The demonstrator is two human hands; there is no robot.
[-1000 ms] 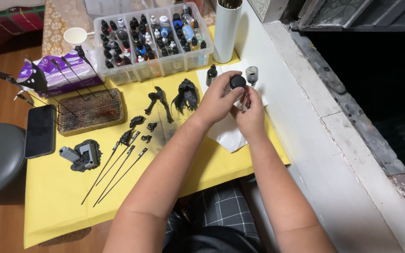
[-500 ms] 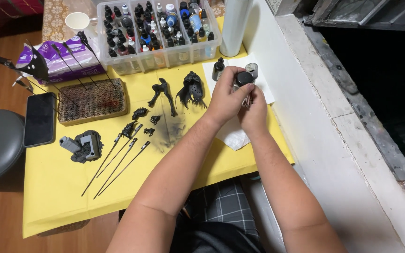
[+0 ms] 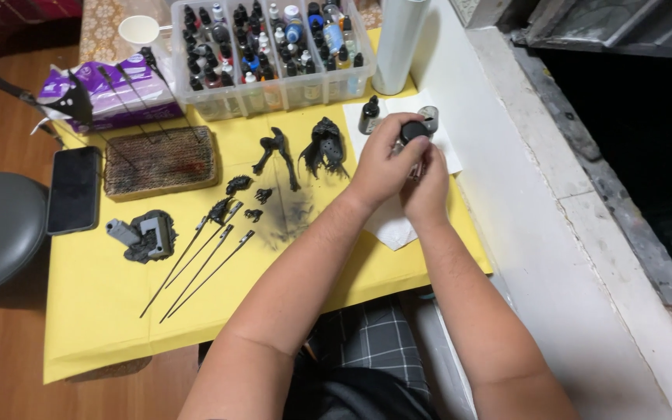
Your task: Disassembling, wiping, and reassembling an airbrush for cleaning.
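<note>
Both bare forearms reach forward and converge — the left hand [image 3: 383, 162] curls over from the left, fingers bent in a closed grip, while the right hand [image 3: 427, 183] presses against it, fingers curled too.

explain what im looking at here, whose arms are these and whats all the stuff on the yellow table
The picture comes from a camera worn on a person's head, looking down, so the two bare arms are that person's own. There is no machine here.

The left hand and right hand meet over a white paper sheet. Together they hold a small round black-topped object, perhaps a cap or little jar; it is too small to tell which.

On the yellow table cover lie black-painted model parts, some mounted on thin sticks. Behind them stands a clear box of small paint bottles, with one dark dropper bottle out on the paper. To the left are a brown woven pad, a dark phone and a purple tissue pack.
</note>
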